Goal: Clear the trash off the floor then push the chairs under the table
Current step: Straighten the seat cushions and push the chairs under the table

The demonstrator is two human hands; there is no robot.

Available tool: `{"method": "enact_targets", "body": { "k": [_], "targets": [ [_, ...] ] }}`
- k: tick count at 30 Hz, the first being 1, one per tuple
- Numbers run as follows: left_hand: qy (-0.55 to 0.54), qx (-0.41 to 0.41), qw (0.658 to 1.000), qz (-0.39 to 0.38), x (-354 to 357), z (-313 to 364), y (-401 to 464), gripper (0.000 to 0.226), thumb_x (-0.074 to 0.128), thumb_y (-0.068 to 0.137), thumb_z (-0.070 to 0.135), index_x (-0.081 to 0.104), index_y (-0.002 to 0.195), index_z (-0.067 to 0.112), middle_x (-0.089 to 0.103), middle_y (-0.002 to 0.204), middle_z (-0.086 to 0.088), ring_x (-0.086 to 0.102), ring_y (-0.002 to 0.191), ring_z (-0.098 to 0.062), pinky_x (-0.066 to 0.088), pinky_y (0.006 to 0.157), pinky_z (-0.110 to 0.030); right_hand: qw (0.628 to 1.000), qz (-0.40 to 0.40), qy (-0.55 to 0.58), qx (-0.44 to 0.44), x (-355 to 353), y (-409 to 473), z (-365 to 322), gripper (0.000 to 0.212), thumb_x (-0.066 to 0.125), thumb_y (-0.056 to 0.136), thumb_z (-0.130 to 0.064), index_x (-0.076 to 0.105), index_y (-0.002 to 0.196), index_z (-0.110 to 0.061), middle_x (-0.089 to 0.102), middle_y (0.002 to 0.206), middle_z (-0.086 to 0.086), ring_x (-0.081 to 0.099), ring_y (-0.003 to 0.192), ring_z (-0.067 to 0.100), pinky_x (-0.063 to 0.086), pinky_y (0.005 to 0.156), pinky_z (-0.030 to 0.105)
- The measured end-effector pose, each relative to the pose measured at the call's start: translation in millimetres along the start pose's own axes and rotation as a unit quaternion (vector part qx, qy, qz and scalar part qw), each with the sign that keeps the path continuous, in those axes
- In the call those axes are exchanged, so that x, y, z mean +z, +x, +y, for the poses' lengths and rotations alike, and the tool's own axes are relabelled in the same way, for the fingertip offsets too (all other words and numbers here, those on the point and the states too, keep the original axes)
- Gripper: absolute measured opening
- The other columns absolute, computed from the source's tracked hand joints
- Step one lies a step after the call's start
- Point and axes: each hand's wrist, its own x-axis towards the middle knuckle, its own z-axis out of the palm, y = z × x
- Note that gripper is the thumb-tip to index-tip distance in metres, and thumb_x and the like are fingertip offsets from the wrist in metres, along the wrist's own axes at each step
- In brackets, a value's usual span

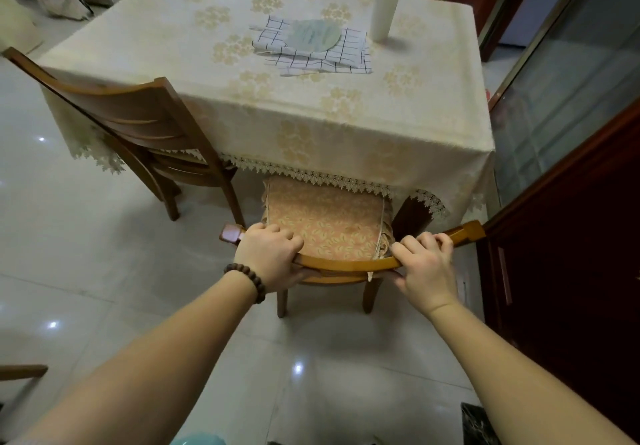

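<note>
A wooden chair point(349, 266) with a patterned orange seat cushion point(325, 216) stands in front of me, its seat partly under the table's near side. My left hand point(268, 254) grips the left part of its curved top rail. My right hand point(424, 268) grips the right part of the same rail. The table point(263, 108) wears a cream floral cloth with a lace hem that hangs over the cushion's far edge. A second wooden chair point(138, 126) sits at the table's left side, its seat tucked beneath the cloth. No trash shows on the tiled floor near me.
On the table lie a checked cloth point(346, 56) with a round pale fan on it and a tall white bottle point(384, 4). A dark red cabinet point(571, 236) and a glass door point(568, 74) close off the right. Part of another wooden piece point(20, 372) shows at the lower left.
</note>
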Motion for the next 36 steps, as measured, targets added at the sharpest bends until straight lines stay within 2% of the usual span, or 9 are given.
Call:
{"method": "enact_targets", "body": {
  "k": [2, 4, 10, 15, 19, 26, 30, 33, 36],
  "targets": [
    [0.015, 0.002, 1.000, -0.015, 0.5, -10.8, 9.8, 0.060, 0.038, 0.070, 0.075, 0.061, 0.076, 0.020, 0.060, 0.069, 0.004, 0.056, 0.064, -0.021, 0.031, 0.057, -0.029, 1.000, 0.006, -0.003, 0.006, 2.8, 12.5, -1.3, 0.038, 0.080, 0.063, -0.044, 0.064, 0.087, -0.018, 0.062, 0.082, -0.001, 0.054, 0.081, 0.028, 0.032, 0.087, 0.045],
    [0.020, 0.001, 1.000, -0.024, 2.7, -21.9, 18.8, 0.062, 0.032, 0.070, 0.076, 0.060, 0.080, 0.022, 0.059, 0.073, 0.005, 0.056, 0.069, -0.020, 0.030, 0.059, -0.029, 1.000, 0.012, -0.003, 0.010, 5.4, 23.2, -3.9, 0.039, 0.080, 0.064, -0.045, 0.064, 0.087, -0.018, 0.062, 0.081, -0.001, 0.053, 0.081, 0.028, 0.032, 0.087, 0.045],
    [0.033, 0.007, 0.998, -0.045, 10.8, -55.0, 48.7, 0.056, 0.041, 0.070, 0.077, 0.059, 0.081, 0.025, 0.060, 0.076, 0.008, 0.056, 0.072, -0.018, 0.032, 0.060, -0.030, 0.999, 0.033, -0.005, 0.014, 15.0, 59.1, -7.2, 0.042, 0.080, 0.062, -0.049, 0.062, 0.083, -0.018, 0.061, 0.079, -0.001, 0.053, 0.079, 0.028, 0.029, 0.087, 0.044],
    [0.030, 0.008, 0.999, -0.033, 14.4, -72.6, 81.5, 0.067, 0.024, 0.067, 0.081, 0.060, 0.079, 0.026, 0.059, 0.075, 0.008, 0.056, 0.072, -0.017, 0.033, 0.061, -0.030, 0.999, 0.044, -0.011, 0.008, 16.3, 92.8, 5.5, 0.042, 0.078, 0.063, -0.051, 0.060, 0.080, -0.017, 0.060, 0.077, 0.000, 0.053, 0.077, 0.028, 0.031, 0.087, 0.045],
    [0.026, 0.017, 0.999, -0.029, 16.8, -88.1, 108.7, 0.065, 0.025, 0.070, 0.079, 0.060, 0.079, 0.026, 0.058, 0.072, 0.008, 0.054, 0.068, -0.016, 0.034, 0.060, -0.029, 0.999, 0.039, -0.011, 0.011, 14.6, 120.5, 16.2, 0.042, 0.076, 0.065, -0.053, 0.060, 0.082, -0.017, 0.061, 0.078, 0.000, 0.054, 0.079, 0.028, 0.037, 0.086, 0.048],
    [0.021, 0.022, 0.999, -0.044, 18.3, -111.9, 137.3, 0.073, 0.017, 0.067, 0.087, 0.057, 0.077, 0.026, 0.054, 0.071, 0.008, 0.051, 0.067, -0.015, 0.032, 0.060, -0.029, 0.999, 0.045, -0.010, 0.008, 19.4, 151.8, 20.4, 0.039, 0.077, 0.062, -0.046, 0.060, 0.082, -0.017, 0.061, 0.079, 0.000, 0.054, 0.079, 0.029, 0.030, 0.086, 0.043],
    [0.020, 0.023, 0.998, -0.057, 20.4, -122.5, 154.0, 0.075, 0.017, 0.067, 0.086, 0.059, 0.081, 0.026, 0.057, 0.076, 0.007, 0.053, 0.071, -0.016, 0.037, 0.062, -0.030, 0.999, 0.038, -0.014, 0.007, 20.1, 170.2, 26.1, 0.040, 0.082, 0.059, -0.043, 0.062, 0.083, -0.018, 0.063, 0.080, 0.000, 0.055, 0.081, 0.029, 0.030, 0.086, 0.043],
    [0.028, 0.023, 0.997, -0.068, 22.2, -130.0, 168.5, 0.075, 0.017, 0.066, 0.086, 0.060, 0.084, 0.027, 0.059, 0.080, 0.008, 0.055, 0.075, -0.016, 0.039, 0.065, -0.031, 1.000, 0.017, -0.012, 0.017, 19.7, 183.9, 28.5, 0.039, 0.077, 0.064, -0.047, 0.063, 0.084, -0.017, 0.063, 0.081, 0.002, 0.056, 0.081, 0.031, 0.036, 0.086, 0.048],
    [0.032, 0.025, 0.996, -0.081, 27.5, -137.7, 180.9, 0.068, 0.026, 0.069, 0.086, 0.057, 0.085, 0.028, 0.059, 0.082, 0.008, 0.054, 0.075, -0.015, 0.041, 0.066, -0.031, 1.000, 0.005, -0.010, 0.022, 20.9, 196.4, 30.3, 0.040, 0.073, 0.067, -0.050, 0.063, 0.084, -0.016, 0.063, 0.081, 0.003, 0.056, 0.081, 0.031, 0.037, 0.086, 0.049]
  ]
}}
